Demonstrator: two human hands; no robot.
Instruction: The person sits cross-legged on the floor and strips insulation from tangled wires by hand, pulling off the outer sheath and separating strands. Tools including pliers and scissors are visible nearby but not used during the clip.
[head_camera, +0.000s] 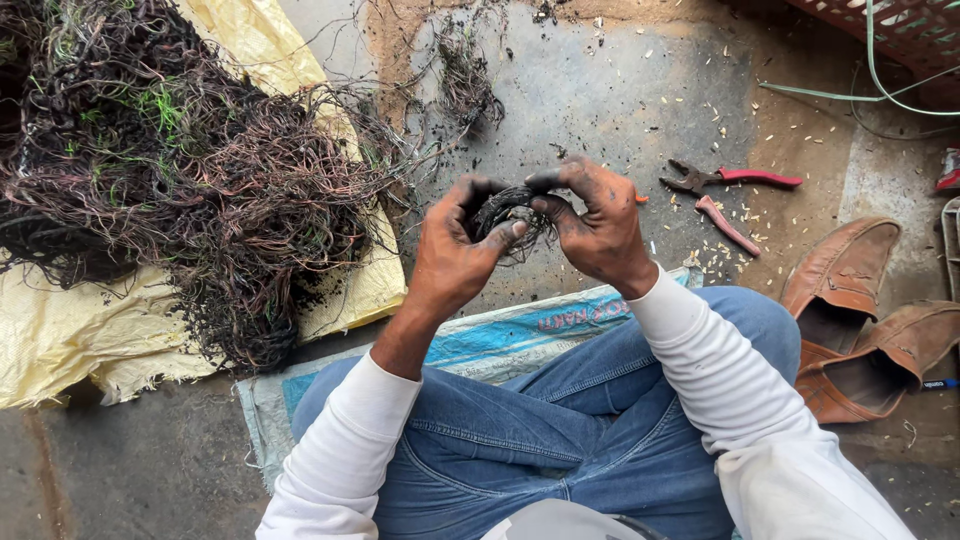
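1. Gripping a small wire bundle (512, 215), both sooty hands are met above the floor (600, 90), in front of the knees.
2. The left hand (455, 250) is curled under it, thumb pressed on top.
3. The right hand (597, 225) is pinched on its edge, fingers (548, 181) narrow.
4. A wire heap (190, 170) is spread on a yellow sack (60, 340) at left.
5. Red pliers (730, 180) are laid well apart, at right.

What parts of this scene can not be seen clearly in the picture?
- Wire bundle, head view: mostly covered by the left hand and right hand; its inside is hidden.
- Wire pile: cut off by the top and left edges.
- Pliers: jaw tips too small to tell.
- Shoes: insides in shadow.
- Sack under the person: hidden by the legs.
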